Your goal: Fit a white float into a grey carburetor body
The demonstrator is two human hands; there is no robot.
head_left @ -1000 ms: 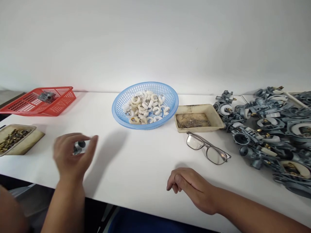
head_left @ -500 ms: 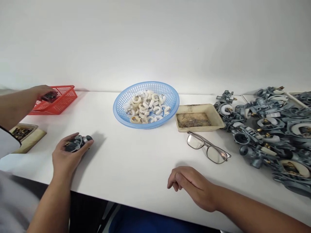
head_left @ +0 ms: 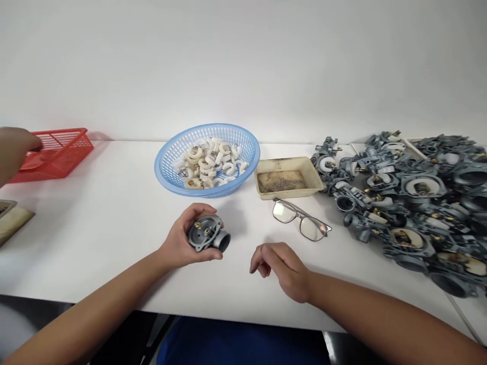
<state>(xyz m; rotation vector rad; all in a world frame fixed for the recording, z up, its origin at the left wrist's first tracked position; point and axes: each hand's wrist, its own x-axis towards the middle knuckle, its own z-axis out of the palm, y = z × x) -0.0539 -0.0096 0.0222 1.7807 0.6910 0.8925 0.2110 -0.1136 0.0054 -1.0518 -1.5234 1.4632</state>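
My left hand (head_left: 186, 238) is wrapped round a grey metal carburetor body (head_left: 205, 233), its open chamber with brass parts facing up and its round bore pointing right. My right hand (head_left: 279, 268) rests on the white table to the right of it, fingers curled; whether anything is inside them is hidden. Beyond the hands stands a blue basket (head_left: 162, 170) of white C-shaped floats (head_left: 207, 161). Right of the basket is a cream tray (head_left: 315, 177) with thin metal pins (head_left: 283, 184).
Eyeglasses (head_left: 302, 218) lie in front of the cream tray. A large pile of carburetors (head_left: 407, 197) covers the right side. At far left, another person's hand (head_left: 17, 147) reaches into a red basket (head_left: 72, 152), with a shallow box (head_left: 19, 223) nearer.
My left hand has carried the carburetor rightward, close to my right hand. The view has shifted a little to the right. The other person's hand has gone lower into the red basket.
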